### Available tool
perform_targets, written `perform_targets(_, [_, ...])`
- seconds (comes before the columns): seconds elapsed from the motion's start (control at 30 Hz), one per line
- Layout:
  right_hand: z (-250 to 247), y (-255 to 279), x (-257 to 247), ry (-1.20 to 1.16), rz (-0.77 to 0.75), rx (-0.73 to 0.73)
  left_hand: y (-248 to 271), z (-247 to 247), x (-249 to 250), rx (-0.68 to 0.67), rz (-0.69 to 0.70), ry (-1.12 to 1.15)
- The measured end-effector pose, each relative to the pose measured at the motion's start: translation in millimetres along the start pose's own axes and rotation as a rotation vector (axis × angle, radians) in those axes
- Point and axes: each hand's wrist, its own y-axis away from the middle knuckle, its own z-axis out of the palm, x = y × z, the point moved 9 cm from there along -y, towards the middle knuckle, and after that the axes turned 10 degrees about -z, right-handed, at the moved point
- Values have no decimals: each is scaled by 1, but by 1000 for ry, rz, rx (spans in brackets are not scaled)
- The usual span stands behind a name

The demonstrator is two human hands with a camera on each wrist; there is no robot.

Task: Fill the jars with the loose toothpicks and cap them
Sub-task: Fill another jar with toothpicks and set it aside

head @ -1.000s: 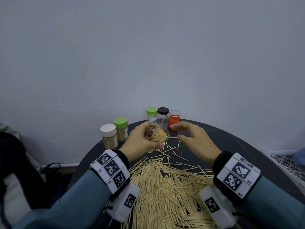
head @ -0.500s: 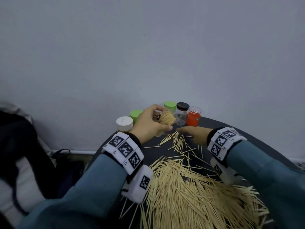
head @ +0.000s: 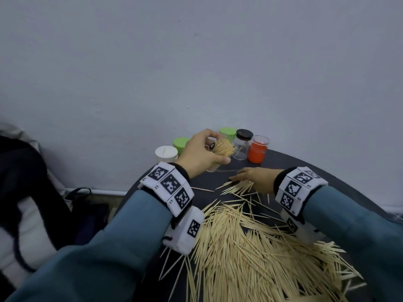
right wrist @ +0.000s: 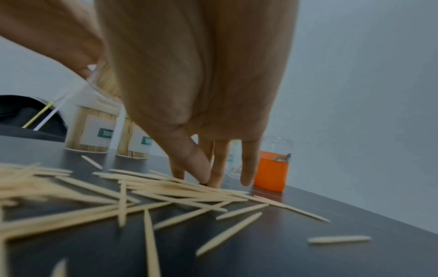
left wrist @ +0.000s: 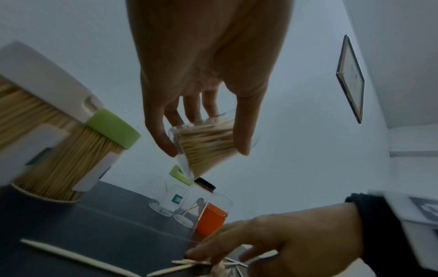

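Note:
My left hand [head: 201,154] grips a clear uncapped jar [head: 223,147] packed with toothpicks and holds it tilted above the back of the table; the left wrist view shows thumb and fingers wrapped round the jar [left wrist: 206,148]. My right hand [head: 254,177] is down on the table just in front of it. Its thumb and fingertips [right wrist: 201,174] come together on a small bunch of loose toothpicks [head: 237,187] lying on the table. A large pile of toothpicks [head: 250,247] covers the near half of the table.
Along the wall stand a white-capped jar [head: 166,153], two green-capped jars [head: 180,141], a black-capped clear jar [head: 243,144] and an orange jar [head: 258,151]. The round black table [head: 287,164] ends near them. A dark bag [head: 32,182] lies left, below the table.
My right hand dropped from beside the held jar down onto the loose toothpicks. The left hand kept its jar, now nearer the row of jars. The head view swung left.

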Motion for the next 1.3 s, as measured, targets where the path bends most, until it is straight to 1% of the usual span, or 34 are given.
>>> perform_targets(0.2, [21, 33, 1, -25, 32, 25, 9, 10, 2, -45, -11, -18])
perform_targets(0.33, [30, 52, -10, -64, 47, 40, 17, 15, 2, -54, -4, -32])
perform_targets(0.47, [41, 68, -23, -81, 42, -22, 24, 18, 4, -66, 6, -43])
perform_targets(0.53, [40, 72, -28, -71, 42, 2, 27, 20, 5, -71, 7, -50])
perform_targets(0.67, [34, 72, -38, -30, 46, 104, 33, 22, 6, -73, 8, -50])
perform_targets(0.77, [32, 68, -44, -8, 56, 135, 36, 25, 7, -87, 3, -44])
perform_targets(0.9, [35, 62, -46, 11, 107, 111, 38, 29, 7, -90, 2, -44])
perform_targets(1.07, [45, 54, -45, -9, 150, 41, 42, 35, 7, -114, 3, -55])
perform_targets(1.23, [48, 54, -43, -34, 159, 17, 46, 38, 11, -130, 12, -61])
perform_targets(1.3, [44, 54, -40, -66, 155, 46, 46, 39, 12, -133, 8, -60])
